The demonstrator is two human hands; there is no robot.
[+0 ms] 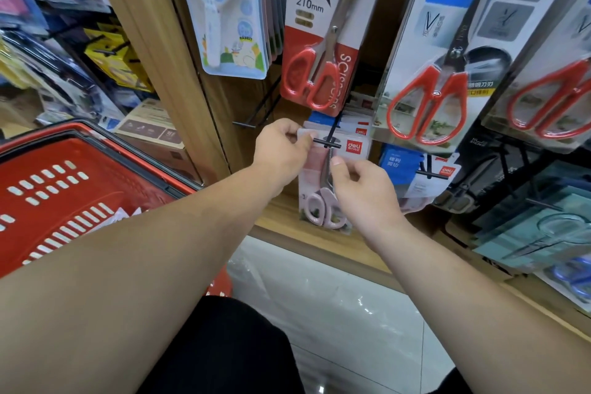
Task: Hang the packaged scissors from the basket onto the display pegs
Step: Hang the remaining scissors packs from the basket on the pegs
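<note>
Red basket point(64, 195) is being kept at lower left, against the wooden display panel point(179, 73). Pink-handled packaged scissors point(323, 201) are being held upright below a hanging red-handled pack point(319, 41). The top-left corner is being pinched by the left hand point(281, 150); the middle is being gripped by the right hand point(361, 192), thumb in front. The card's top is being crossed by the black peg point(326, 141).

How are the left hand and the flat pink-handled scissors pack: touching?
Touching. Head view: left hand pinches the top corner of the pink-handled scissors pack.
</note>
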